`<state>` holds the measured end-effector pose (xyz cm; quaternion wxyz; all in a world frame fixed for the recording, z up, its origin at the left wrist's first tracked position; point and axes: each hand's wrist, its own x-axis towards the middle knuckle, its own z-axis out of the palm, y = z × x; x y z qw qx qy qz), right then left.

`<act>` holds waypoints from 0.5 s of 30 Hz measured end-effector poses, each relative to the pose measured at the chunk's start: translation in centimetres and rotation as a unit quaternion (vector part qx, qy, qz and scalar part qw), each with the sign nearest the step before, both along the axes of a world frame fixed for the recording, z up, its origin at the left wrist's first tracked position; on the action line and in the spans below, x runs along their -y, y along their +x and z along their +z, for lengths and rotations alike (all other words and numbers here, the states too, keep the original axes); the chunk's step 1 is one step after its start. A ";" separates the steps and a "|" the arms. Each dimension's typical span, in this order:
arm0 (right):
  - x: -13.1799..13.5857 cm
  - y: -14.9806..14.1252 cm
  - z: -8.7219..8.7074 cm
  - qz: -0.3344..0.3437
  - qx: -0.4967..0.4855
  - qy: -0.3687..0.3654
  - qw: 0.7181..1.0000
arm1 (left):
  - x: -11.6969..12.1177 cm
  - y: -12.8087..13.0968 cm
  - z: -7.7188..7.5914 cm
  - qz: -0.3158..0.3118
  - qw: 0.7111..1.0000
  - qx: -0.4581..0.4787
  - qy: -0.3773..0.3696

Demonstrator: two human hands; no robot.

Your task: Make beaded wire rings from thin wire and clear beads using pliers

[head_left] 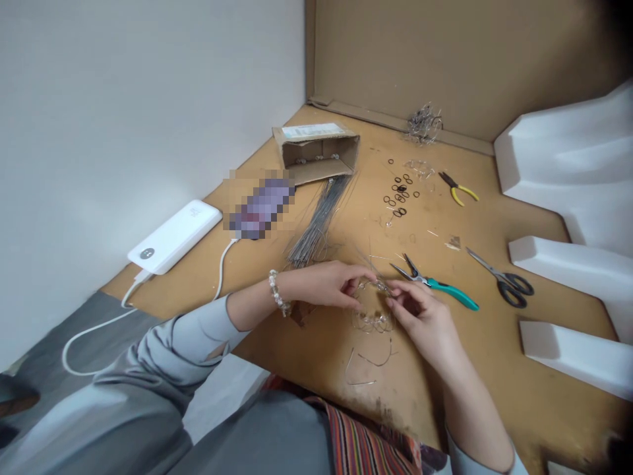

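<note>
Both hands meet over the near part of the table around a small wire piece point(380, 285) with what look like clear beads. My right hand point(422, 313) pinches it between thumb and fingertips. From the other side, my left hand point(339, 285) has curled fingers, its index finger and thumb at the wire. Just below lies a cluster of clear-beaded wire loops point(373, 321). Closer to the table edge are loose bent wires point(378, 361). Teal-handled pliers point(445, 290) rest right beside my right hand, jaws pointing left.
A bundle of straight wires point(316, 231) extends from an open cardboard box point(321, 148). Dark rings point(399, 191), yellow-handled pliers point(459, 188), scissors point(504, 280) and a wire tangle point(424, 125) lie beyond. White foam point(568, 264) borders the right; a power bank point(175, 236) and blurred phone point(262, 208) the left.
</note>
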<state>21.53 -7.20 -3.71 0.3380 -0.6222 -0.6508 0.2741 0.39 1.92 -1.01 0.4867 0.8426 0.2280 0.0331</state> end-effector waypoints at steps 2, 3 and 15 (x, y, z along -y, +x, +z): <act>-0.2 0.0 -0.1 -0.004 -0.015 0.001 1.000 | 0.0 0.0 -0.2 0.010 1.000 0.000 0.005; -0.4 0.0 -0.2 -0.004 -0.021 0.004 1.000 | 0.0 0.0 -0.3 0.017 1.000 -0.004 0.008; -3.2 -0.5 -0.6 0.025 0.001 0.112 0.993 | 0.8 0.1 0.9 0.106 0.983 -0.082 0.129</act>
